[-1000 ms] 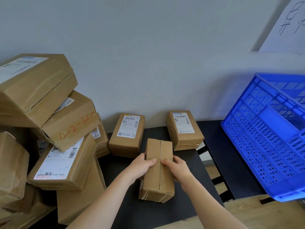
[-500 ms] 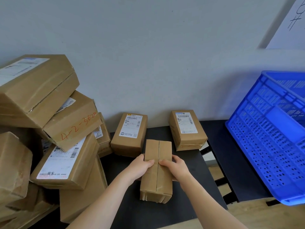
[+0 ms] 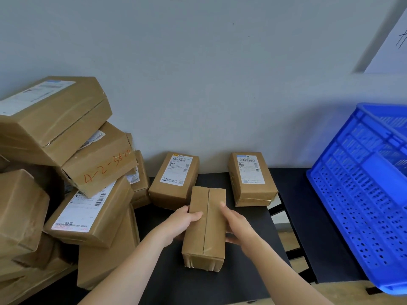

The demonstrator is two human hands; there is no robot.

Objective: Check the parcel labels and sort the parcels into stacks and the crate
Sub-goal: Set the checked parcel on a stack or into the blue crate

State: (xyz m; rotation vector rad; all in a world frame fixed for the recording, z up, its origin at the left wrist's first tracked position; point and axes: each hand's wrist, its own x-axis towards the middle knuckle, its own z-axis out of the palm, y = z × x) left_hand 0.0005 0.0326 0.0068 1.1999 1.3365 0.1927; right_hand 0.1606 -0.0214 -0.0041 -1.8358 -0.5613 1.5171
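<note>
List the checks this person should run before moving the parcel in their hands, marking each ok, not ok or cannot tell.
1. Grip: left hand and right hand both hold the held parcel: ok.
2. Its label showing: not ok, only the seam faces up.
3. Labels up on the middle parcel and the right parcel: ok.
4. Room in the blue crate: cannot tell.
5. Left pile steady: cannot tell; its boxes sit tilted.

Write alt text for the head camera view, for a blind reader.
The left hand and right hand hold a brown parcel, seam up, at a black table. Two labelled parcels lie behind it, a parcel heap left, a blue crate right.
</note>
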